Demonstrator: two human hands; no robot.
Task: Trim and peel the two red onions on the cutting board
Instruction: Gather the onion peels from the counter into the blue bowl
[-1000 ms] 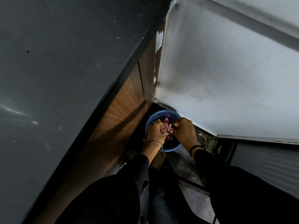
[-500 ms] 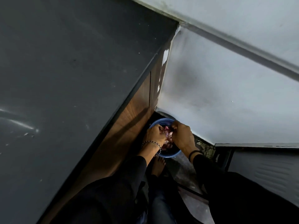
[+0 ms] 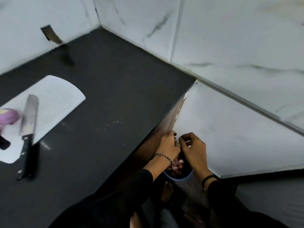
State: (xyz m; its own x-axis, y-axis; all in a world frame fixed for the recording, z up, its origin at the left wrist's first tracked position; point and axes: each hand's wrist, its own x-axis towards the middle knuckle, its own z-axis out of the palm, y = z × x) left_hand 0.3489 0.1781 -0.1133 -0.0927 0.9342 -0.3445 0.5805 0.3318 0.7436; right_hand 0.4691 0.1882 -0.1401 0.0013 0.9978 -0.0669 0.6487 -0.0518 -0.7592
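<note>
Nearest the camera, two black sleeves reach forward and down, and a bare foot stands on the floor between them. Just beyond the foot a blue bowl sits low on the floor, holding a heap of pinkish-purple onion peels. Both hands hang over this bowl, close together but apart. The left hand, with a beaded bracelet at the wrist, has its fingers curled downward beside the brown cabinet side. The right hand, with a dark band at the wrist, has its fingers bent and its thumb drawn near the forefinger. I cannot tell whether either hand pinches a scrap of peel. To the left and higher lies the dark worktop. A white cutting board rests on it. A knife lies with its blade on the board and its black handle running off the near edge onto the worktop. Just left of the blade, at the frame's edge, a peeled purple onion lies on the board, blurred. Below it is a small black object that I cannot identify. Farthest off, pale marbled wall tiles meet in a corner behind the worktop.
</note>
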